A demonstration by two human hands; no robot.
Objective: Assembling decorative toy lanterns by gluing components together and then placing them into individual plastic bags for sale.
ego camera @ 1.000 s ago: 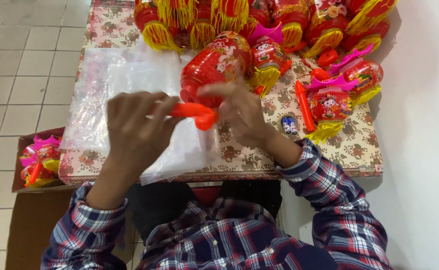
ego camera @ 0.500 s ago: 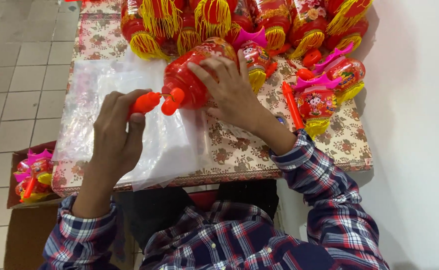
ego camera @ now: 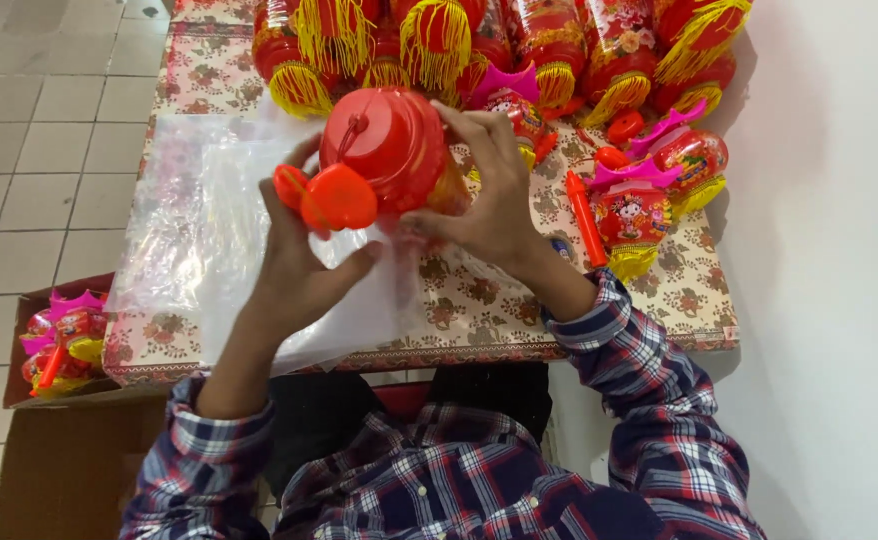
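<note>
- Right hand (ego camera: 494,195): fingers wrapped round the red lantern (ego camera: 389,145), held above the table (ego camera: 659,290).
- Left hand (ego camera: 304,265): pinching the orange handle (ego camera: 329,197) at the lantern's base.
- Plastic bags (ego camera: 209,230): flat on the table beneath.

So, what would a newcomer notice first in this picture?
First the red toy lantern held up at the centre, the left hand holding its orange handle and the right hand around its body. Behind it, red lanterns with yellow tassels crowd the far end of the table.

Red lantern (ego camera: 389,150) between both hands, above clear bags (ego camera: 209,230).
</note>
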